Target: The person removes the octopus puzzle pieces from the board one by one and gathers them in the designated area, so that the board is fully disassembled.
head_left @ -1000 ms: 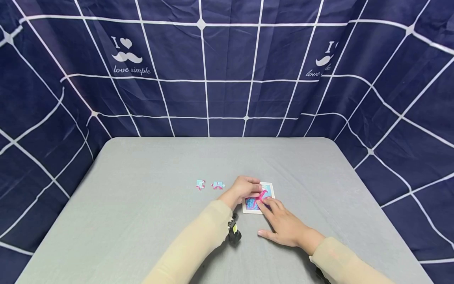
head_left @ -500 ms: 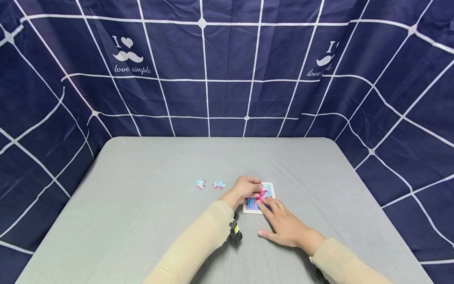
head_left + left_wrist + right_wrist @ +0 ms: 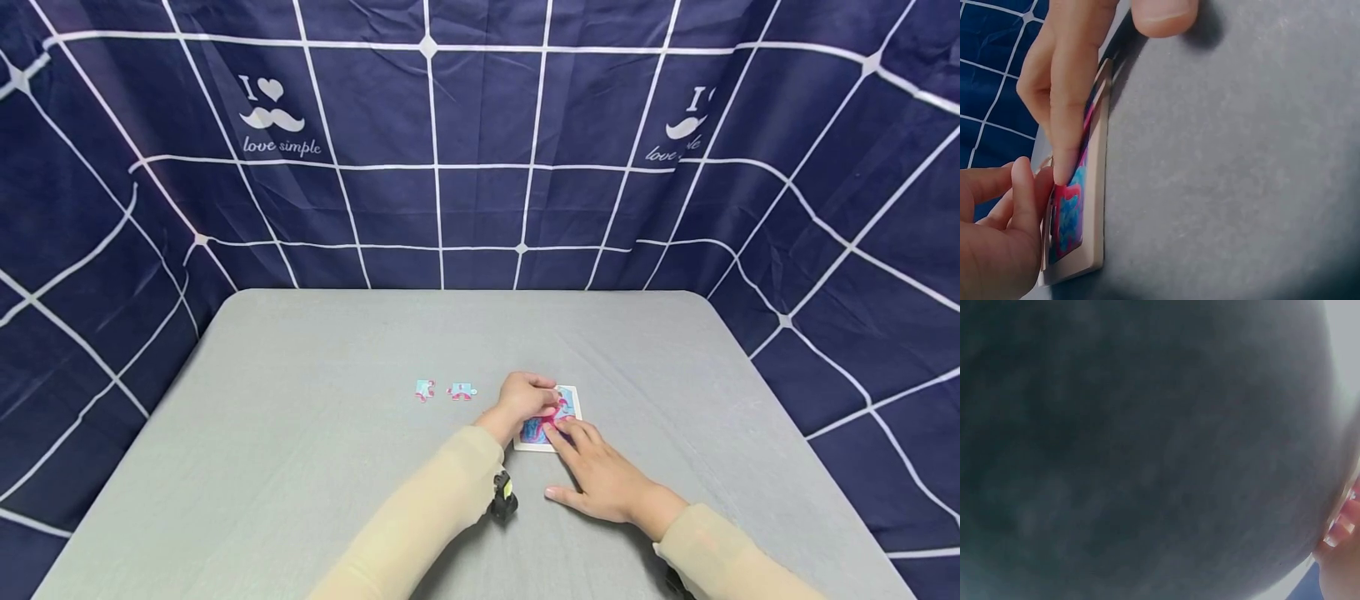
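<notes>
A small jigsaw puzzle (image 3: 534,431) in a pale frame lies on the table, its picture pink and blue. My left hand (image 3: 525,397) reaches over its left side, with thumb and fingertips pinching what looks like a jigsaw piece (image 3: 1045,163) at the picture's upper part; the fingers mostly hide it. My right hand (image 3: 603,477) is spread at the lower right, index and middle fingertips resting on the picture and the thumb on the table. In the left wrist view the right index finger presses on the picture. The right wrist view is mostly dark and blurred.
Two loose jigsaw pieces lie left of the puzzle: one piece (image 3: 424,389) farther left, another piece (image 3: 462,391) nearer my left hand. Under everything is a grey-covered table (image 3: 300,433). A dark blue curtain (image 3: 480,208) with white lines surrounds its back and sides.
My left hand has shifted slightly right over the picture, and the pink patch by its fingertips looks different, as if tilted or raised. The right hand has stayed in place.
</notes>
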`<state>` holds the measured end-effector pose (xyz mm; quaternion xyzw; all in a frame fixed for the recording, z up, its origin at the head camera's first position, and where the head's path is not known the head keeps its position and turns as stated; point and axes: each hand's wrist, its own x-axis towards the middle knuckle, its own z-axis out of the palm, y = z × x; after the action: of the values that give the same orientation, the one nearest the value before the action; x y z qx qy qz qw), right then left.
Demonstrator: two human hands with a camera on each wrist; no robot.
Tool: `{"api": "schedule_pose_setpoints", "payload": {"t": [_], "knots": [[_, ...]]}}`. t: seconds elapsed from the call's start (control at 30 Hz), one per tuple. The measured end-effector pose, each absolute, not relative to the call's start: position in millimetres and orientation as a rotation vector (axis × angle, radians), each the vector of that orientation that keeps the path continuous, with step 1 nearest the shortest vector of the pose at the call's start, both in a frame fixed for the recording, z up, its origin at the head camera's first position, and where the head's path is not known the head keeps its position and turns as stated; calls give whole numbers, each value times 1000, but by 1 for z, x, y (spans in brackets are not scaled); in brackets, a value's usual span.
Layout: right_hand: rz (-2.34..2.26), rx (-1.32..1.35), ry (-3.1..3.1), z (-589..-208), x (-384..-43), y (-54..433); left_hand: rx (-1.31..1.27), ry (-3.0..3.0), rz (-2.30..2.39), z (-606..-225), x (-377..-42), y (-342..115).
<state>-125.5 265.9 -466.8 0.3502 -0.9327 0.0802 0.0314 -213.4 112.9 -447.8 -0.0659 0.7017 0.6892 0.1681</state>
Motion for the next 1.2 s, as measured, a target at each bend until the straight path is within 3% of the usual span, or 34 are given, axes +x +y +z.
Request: {"api": "schedule_pose_setpoints", "payload": {"t": [0.73,1.2], "knots": [[259,1079,-2896,-468,-126,267,-175,2341,1794,-454,-214,121],[264,1061,-2923,-465,-125,267,-263,2186,1858,-449,-212,117]]}}
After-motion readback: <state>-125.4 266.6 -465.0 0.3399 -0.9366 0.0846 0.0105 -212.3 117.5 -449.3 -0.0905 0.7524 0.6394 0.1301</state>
